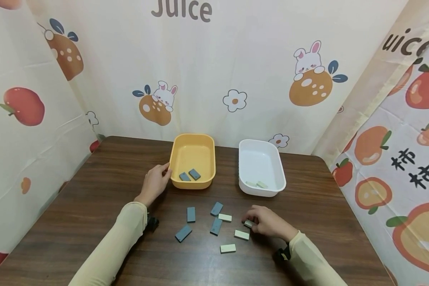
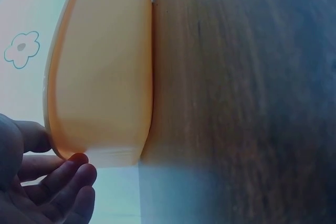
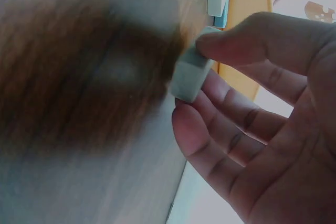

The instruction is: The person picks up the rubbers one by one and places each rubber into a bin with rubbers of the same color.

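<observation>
At the yellow bin point(image 1: 175, 159), my left hand point(image 1: 155, 182) pinches the near left part of the rim, its fingertips on either side of the edge in the left wrist view. Two blue-grey blocks point(image 1: 194, 174) lie inside that bin. My right hand point(image 1: 268, 222) holds a small pale green block point(image 3: 191, 74) between thumb and fingers, low over the table's right side. Three more pale green blocks, one of them nearest the hand point(image 1: 241, 235), lie to its left. Several blue-grey blocks point(image 1: 191, 214) are spread across the middle of the table.
Behind my right hand stands a white bin point(image 1: 262, 192) with two pale green blocks point(image 1: 261, 184) in it. A printed curtain point(image 1: 200, 59) hangs along the back and both sides of the brown wooden table point(image 1: 93, 190).
</observation>
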Action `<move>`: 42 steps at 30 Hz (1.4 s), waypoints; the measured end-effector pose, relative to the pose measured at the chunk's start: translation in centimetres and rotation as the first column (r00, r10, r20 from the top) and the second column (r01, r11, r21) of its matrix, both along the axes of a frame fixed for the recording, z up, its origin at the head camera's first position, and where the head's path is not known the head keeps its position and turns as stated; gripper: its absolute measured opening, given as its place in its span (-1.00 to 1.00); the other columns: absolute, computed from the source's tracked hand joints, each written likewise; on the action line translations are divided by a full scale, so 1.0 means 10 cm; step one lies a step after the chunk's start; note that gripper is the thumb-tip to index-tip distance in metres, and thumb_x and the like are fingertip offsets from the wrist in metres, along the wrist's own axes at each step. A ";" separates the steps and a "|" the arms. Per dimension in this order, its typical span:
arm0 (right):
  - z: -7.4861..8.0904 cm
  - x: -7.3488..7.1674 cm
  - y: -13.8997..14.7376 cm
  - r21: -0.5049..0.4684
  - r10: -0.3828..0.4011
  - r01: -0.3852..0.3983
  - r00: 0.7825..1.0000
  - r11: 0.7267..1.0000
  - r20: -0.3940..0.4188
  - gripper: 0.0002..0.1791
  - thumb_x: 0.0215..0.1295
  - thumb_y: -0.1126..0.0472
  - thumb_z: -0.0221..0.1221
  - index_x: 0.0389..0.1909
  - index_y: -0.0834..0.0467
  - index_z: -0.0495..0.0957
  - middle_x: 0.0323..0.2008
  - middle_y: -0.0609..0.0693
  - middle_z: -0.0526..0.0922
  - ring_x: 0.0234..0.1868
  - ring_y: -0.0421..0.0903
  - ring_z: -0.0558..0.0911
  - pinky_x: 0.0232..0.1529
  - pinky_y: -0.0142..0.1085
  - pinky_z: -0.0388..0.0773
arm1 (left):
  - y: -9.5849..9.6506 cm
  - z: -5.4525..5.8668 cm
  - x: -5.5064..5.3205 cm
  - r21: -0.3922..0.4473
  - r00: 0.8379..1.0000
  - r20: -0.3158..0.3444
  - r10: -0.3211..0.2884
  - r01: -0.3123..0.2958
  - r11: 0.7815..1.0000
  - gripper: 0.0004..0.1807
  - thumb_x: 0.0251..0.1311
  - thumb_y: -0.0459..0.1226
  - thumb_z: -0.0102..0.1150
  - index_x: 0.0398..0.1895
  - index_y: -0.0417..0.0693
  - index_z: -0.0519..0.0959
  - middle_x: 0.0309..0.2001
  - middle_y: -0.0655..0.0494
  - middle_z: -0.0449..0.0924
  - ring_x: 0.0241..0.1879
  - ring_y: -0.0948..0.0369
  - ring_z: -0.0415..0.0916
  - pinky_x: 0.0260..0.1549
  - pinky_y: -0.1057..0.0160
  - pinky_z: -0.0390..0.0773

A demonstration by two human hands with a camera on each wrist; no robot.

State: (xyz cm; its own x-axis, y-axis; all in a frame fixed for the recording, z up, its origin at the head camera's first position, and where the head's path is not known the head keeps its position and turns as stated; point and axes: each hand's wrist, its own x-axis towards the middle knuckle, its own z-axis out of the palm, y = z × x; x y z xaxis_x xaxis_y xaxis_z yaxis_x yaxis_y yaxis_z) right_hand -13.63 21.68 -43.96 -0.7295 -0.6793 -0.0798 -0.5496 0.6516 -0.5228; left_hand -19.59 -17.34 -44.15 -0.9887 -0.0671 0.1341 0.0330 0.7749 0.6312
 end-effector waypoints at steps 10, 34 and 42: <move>0.06 -0.05 0.00 -0.030 -0.041 0.041 0.999 0.999 -0.014 -0.61 -0.09 0.48 0.19 -0.23 0.07 0.70 -0.34 -0.12 0.54 -0.38 -0.20 0.41 -0.39 -0.45 0.36 | 0.00 0.00 0.01 0.005 1.000 -0.018 0.000 0.000 1.000 -0.52 0.42 -0.17 0.00 0.32 -0.21 0.42 -0.02 -0.18 0.61 -0.15 -0.01 0.57 -0.18 0.01 0.55; 0.20 -0.14 0.10 -0.106 -0.102 0.096 0.994 0.990 -0.050 -0.64 -0.01 0.52 0.21 -0.18 0.16 0.68 -0.33 -0.07 0.59 -0.35 -0.22 0.49 -0.35 -0.40 0.46 | -0.01 -0.03 0.01 0.003 1.000 -0.018 -0.005 0.005 1.000 -0.51 0.42 -0.17 0.00 0.32 -0.20 0.42 -0.02 -0.18 0.61 -0.14 -0.02 0.57 -0.16 0.00 0.54; 0.24 -0.17 0.12 -0.112 -0.125 0.116 0.989 0.987 -0.078 -0.66 0.00 0.51 0.23 -0.18 0.18 0.67 -0.34 -0.08 0.60 -0.33 -0.24 0.50 -0.33 -0.40 0.47 | -0.01 -0.04 0.01 0.008 1.000 -0.023 -0.009 0.009 1.000 -0.51 0.42 -0.17 0.01 0.32 -0.20 0.41 -0.03 -0.18 0.61 -0.14 -0.02 0.56 -0.18 0.01 0.54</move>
